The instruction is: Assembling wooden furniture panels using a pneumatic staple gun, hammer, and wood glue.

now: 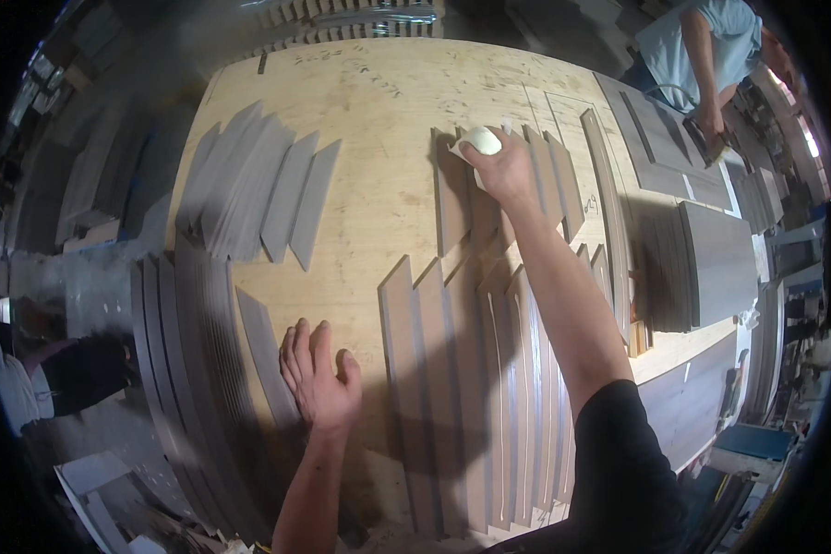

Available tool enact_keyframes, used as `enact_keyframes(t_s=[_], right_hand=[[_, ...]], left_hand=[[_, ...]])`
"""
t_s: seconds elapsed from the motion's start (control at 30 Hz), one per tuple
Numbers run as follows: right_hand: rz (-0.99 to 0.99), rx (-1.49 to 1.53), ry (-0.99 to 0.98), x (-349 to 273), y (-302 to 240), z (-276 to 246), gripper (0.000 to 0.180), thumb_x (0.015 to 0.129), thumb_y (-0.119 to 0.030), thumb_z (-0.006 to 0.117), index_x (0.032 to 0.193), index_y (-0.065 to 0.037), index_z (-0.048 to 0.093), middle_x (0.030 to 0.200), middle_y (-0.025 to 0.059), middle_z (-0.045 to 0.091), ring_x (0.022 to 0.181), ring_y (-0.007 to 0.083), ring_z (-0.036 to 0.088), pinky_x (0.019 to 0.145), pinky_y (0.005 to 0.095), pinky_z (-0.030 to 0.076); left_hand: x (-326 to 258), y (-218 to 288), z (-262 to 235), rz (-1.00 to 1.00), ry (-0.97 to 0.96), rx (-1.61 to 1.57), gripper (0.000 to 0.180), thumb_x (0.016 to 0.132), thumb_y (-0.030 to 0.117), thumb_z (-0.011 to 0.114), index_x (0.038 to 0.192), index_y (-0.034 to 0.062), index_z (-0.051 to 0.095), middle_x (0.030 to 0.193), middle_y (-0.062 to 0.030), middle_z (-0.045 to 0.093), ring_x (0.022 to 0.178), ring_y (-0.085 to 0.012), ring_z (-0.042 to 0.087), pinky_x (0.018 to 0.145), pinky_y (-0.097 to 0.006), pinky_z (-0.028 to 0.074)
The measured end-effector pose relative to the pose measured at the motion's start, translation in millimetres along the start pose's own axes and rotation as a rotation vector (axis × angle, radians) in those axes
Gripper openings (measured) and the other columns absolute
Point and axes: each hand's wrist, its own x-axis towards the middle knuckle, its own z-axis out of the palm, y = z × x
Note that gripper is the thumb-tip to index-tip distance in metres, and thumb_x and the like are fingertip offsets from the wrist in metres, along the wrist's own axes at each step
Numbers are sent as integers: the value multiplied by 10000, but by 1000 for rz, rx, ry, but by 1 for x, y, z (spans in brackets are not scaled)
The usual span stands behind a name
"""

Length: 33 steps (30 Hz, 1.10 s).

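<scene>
My right hand is closed around a white glue bottle, above the short brown boards at the far middle of the table. Its nozzle is hidden from view. Nearer to me lies a row of long boards with pointed ends, laid side by side; thin pale beads of glue run along several of them. My left hand rests on the table with fingers spread and holds nothing. Beside it, a single grey board lies at a slant.
Grey short boards fan out at the far left, and stacked long boards line the left edge of the plywood table. On the right stand a long wooden strip and a panel stack. Another person works at the far right.
</scene>
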Motion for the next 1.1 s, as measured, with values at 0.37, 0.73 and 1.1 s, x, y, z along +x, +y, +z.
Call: enact_keyframes(t_s=[0.37, 0.73, 1.1], right_hand=[[34, -36, -41, -64, -14, -25, 572, 825, -357, 824, 1244, 9, 691, 1012, 154, 755, 914, 218, 722, 822, 357, 557], [99, -81, -145, -120, -17, -39, 522, 833, -311, 838, 1230, -1, 701, 1019, 184, 765, 953, 260, 747, 841, 379, 576], [53, 46, 78, -21, 3, -47, 641, 841, -344, 810, 1321, 39, 625, 1110, 173, 730, 999, 215, 703, 884, 346, 544]], left_hand=[[-1, 0, -2, 22, 19, -8, 526, 932, 234, 601, 1420, 45, 552, 1522, -217, 450, 1440, -425, 376, 1205, -564, 251], [-1, 0, -1, 12, 12, 8, 524, 932, 243, 607, 1420, 59, 553, 1523, -206, 452, 1453, -417, 367, 1213, -573, 243], [-2, 1, 3, 30, 32, 2, 538, 914, 231, 610, 1418, 48, 562, 1527, -201, 454, 1442, -416, 376, 1211, -548, 251]])
